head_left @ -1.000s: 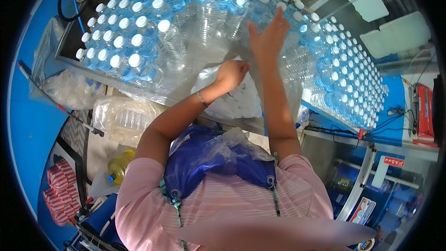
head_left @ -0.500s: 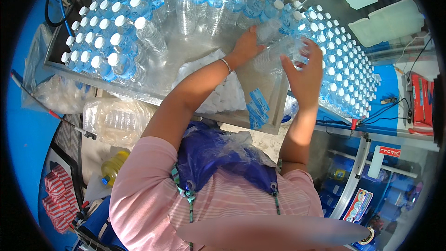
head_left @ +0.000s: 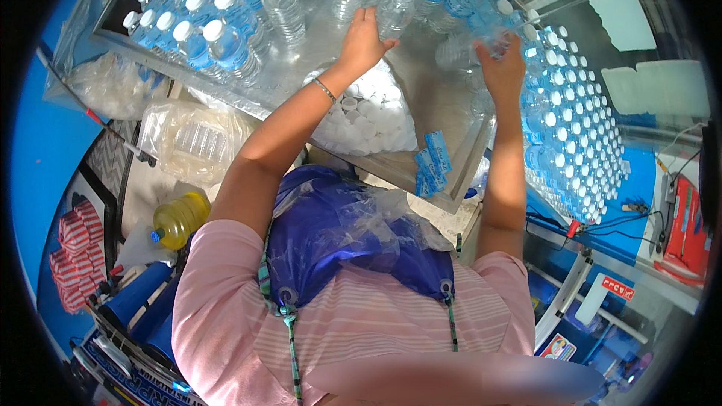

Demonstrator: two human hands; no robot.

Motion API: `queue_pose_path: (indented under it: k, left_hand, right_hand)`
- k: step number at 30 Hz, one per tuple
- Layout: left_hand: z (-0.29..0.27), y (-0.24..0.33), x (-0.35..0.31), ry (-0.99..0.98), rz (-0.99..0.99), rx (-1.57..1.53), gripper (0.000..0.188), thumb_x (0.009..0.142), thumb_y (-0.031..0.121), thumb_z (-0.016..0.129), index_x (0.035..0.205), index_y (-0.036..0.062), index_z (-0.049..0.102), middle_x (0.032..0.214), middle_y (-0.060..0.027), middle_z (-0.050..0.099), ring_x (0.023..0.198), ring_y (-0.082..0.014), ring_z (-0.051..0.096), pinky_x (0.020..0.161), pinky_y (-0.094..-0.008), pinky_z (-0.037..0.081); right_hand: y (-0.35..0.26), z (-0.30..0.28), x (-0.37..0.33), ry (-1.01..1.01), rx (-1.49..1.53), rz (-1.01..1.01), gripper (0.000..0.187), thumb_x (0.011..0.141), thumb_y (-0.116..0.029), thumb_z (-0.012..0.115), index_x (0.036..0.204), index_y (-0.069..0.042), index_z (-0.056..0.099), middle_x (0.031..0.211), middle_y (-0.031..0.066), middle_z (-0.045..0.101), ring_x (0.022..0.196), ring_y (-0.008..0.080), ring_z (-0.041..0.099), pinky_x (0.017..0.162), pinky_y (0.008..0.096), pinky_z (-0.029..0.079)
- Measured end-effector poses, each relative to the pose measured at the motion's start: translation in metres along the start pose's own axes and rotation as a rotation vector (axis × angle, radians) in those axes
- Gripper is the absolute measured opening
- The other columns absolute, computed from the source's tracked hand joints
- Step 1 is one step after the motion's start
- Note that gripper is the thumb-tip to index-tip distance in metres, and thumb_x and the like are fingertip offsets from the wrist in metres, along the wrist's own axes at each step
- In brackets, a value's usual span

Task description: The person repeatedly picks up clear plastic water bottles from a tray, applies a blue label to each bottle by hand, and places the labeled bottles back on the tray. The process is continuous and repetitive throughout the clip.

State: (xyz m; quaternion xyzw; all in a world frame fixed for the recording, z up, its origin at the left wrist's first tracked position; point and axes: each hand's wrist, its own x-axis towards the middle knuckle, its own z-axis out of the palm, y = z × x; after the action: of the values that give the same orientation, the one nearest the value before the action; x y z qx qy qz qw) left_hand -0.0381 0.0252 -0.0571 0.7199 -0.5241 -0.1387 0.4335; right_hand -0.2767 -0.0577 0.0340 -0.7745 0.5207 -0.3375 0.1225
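My left hand (head_left: 363, 46) is over the metal tray (head_left: 289, 68), fingers stretched out and thumb apart, holding nothing. Just beyond its fingertips stands a clear water bottle (head_left: 396, 11) with a blue label. At the tray's right side my right hand (head_left: 502, 71) is curled around the top of a clear plastic bottle, blurred and partly hidden by the fingers. Another clear bottle (head_left: 453, 54) is just left of that hand. Nearer me on the tray lies a clear bag of white bottle caps (head_left: 368, 116), and a few blue labels (head_left: 432, 165) lie near its front right corner.
Capped bottles (head_left: 226, 41) crowd the tray's left and far sides. Many more capped bottles (head_left: 575, 120) stand in rows to the right. A blue apron (head_left: 331, 248) covers my front. On the left are a bagged plastic bundle (head_left: 195, 143) and a yellow jug (head_left: 180, 219).
My left hand has left the clear bottles by my right hand and moved left, its fingers now straight. My right hand has moved slightly farther away. The whole view has shifted.
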Motion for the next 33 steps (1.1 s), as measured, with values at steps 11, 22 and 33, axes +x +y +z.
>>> queue_pose_path:
  k: [11, 22, 33]
  left_hand:
    - [-0.042, -0.013, -0.070, -0.637, 0.265, 0.562, 0.007, 0.070, 0.006, 0.066, 0.073, 0.0100, 0.071, 0.091, -0.0110, 0.066, 0.097, -0.0331, 0.062, 0.084, -0.0395, 0.050]
    - [-0.053, -0.010, -0.069, -0.497, 0.400, 0.391, 0.012, 0.076, 0.002, 0.063, 0.088, 0.0058, 0.065, 0.082, -0.0125, 0.064, 0.081, -0.0308, 0.063, 0.073, -0.0399, 0.050]
    - [0.084, 0.031, 0.003, -0.647, -0.436, -0.525, 0.015, 0.090, 0.013, 0.055, 0.085, 0.0021, 0.065, 0.065, -0.0073, 0.058, 0.058, -0.0131, 0.056, 0.049, -0.0303, 0.043]
  right_hand:
    - [0.004, 0.004, -0.002, -0.034, 0.080, -0.096, 0.060, 0.075, -0.033, 0.081, 0.119, -0.001, 0.055, 0.110, 0.0180, 0.065, 0.089, 0.0266, 0.067, 0.073, 0.0360, 0.054]
    - [0.026, 0.005, 0.012, -0.067, 0.179, -0.022, 0.067, 0.077, -0.039, 0.079, 0.123, 0.000, 0.051, 0.098, 0.0146, 0.069, 0.084, 0.0243, 0.068, 0.074, 0.0347, 0.053]
    - [0.074, 0.031, -0.014, -0.782, 1.684, 1.075, 0.056, 0.097, -0.046, 0.051, 0.128, 0.000, 0.049, 0.104, 0.0252, 0.063, 0.072, 0.0227, 0.059, 0.061, 0.0297, 0.051]
